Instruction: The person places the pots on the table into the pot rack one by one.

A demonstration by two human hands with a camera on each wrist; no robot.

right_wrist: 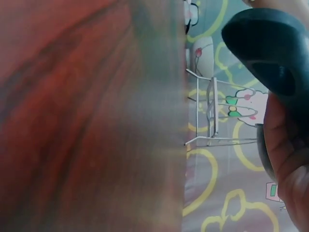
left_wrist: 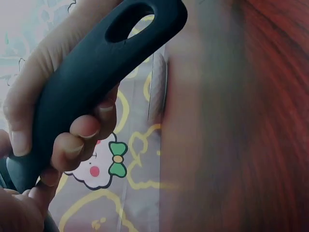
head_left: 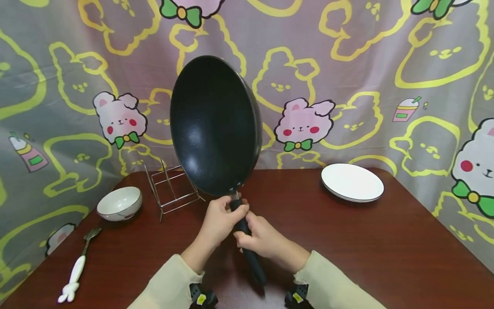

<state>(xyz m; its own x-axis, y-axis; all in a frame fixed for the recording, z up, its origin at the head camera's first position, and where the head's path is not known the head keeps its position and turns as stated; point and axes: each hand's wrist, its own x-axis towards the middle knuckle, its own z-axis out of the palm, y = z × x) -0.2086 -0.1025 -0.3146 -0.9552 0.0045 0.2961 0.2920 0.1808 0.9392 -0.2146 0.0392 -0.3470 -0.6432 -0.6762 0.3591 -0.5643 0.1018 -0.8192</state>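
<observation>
A black wok [head_left: 216, 128] is held up off the table, its dark inner face turned toward me and its long black handle [head_left: 254, 264] slanting down. My left hand [head_left: 221, 221] grips the handle at its upper end, just below the metal joint. Lower on the same handle, my right hand [head_left: 264, 236] has its fingers curled round the grip. In the left wrist view, the handle [left_wrist: 82, 77] with its hanging hole passes through curled fingers. The right wrist view shows the handle's end [right_wrist: 265, 43] close up, with part of a hand [right_wrist: 289, 154] on it.
Left of the wok stands a wire rack [head_left: 173, 189] on the brown table [head_left: 347, 244]. A white bowl [head_left: 120, 204] sits left of the rack. Nearer me lies a fork-like utensil [head_left: 79, 268] with a white rabbit-shaped handle. A white plate [head_left: 352, 182] is at the back right, before a patterned curtain [head_left: 347, 64].
</observation>
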